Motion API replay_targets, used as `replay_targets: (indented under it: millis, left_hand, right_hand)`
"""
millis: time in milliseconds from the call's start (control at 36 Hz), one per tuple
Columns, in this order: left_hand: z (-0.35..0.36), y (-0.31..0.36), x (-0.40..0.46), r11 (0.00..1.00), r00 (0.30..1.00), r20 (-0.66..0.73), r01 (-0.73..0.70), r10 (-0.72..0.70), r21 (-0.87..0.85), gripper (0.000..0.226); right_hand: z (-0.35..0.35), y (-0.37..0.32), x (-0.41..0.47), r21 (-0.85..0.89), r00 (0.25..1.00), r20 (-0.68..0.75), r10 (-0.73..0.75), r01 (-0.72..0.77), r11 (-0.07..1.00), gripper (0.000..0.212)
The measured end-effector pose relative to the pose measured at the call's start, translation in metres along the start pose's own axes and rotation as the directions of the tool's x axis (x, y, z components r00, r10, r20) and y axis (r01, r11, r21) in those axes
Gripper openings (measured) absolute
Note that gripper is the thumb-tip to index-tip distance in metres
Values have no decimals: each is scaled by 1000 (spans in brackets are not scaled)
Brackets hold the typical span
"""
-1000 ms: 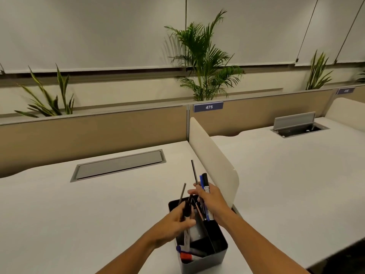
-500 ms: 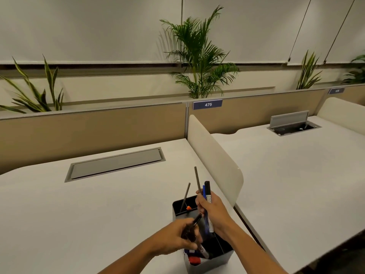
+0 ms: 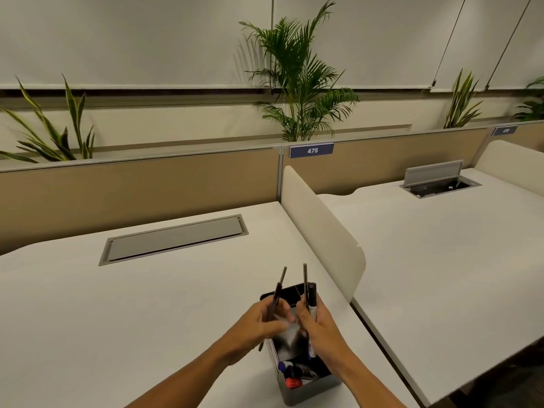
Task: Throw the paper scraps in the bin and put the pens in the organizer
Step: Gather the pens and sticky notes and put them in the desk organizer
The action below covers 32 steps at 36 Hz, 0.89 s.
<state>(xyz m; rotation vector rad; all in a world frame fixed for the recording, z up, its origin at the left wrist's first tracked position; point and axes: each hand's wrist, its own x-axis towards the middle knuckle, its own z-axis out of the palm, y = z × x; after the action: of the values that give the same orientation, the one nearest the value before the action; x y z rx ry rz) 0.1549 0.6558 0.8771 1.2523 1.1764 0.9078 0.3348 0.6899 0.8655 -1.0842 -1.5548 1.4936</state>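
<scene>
A dark grey desk organizer [image 3: 309,391] stands on the white desk [image 3: 147,304] near its front edge, with a blue and a red pen lying in its near compartment. My left hand [image 3: 259,322] grips a thin dark pen [image 3: 279,285] that points up, over the organizer's left side. My right hand [image 3: 319,322] holds a bundle of pens [image 3: 311,301] upright over the organizer: a black marker, a blue one and a thin dark stick. Both hands nearly touch. No paper scraps or bin are in view.
A cream divider panel [image 3: 323,231] rises just right of the organizer, with a second desk [image 3: 441,260] beyond it. A closed grey cable flap [image 3: 173,240] is set in my desk, an open one [image 3: 438,181] in the other. Tan partitions and plants stand behind.
My left hand has come up from the organizer's front compartment and now holds a thin dark pen upright beside my right hand. The right hand keeps its bundle of pens.
</scene>
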Motion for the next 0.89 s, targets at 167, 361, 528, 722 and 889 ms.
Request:
replay_targets:
  millis: [167, 361, 528, 722, 889]
  left_hand:
    - [13, 8, 17, 996, 967, -239, -80, 85, 33, 17]
    - [13, 9, 27, 999, 975, -221, -12, 23, 49, 34]
    - [15, 13, 30, 997, 981, -192, 5, 11, 83, 40]
    - [17, 22, 30, 997, 973, -231, -33, 17, -64, 14]
    - [5, 32, 35, 993, 947, -320, -48, 9, -112, 15]
  right_hand:
    - [-1, -2, -1, 26, 995, 102, -18, 15, 1000, 34]
    - [-8, -5, 6, 61, 974, 213, 78, -93, 994, 25]
    - [-15, -4, 6, -10, 974, 205, 100, -100, 995, 19]
    - [-16, -4, 5, -72, 989, 126, 76, -67, 995, 30]
    - [-13, 4, 3, -78, 998, 26, 48, -46, 996, 31]
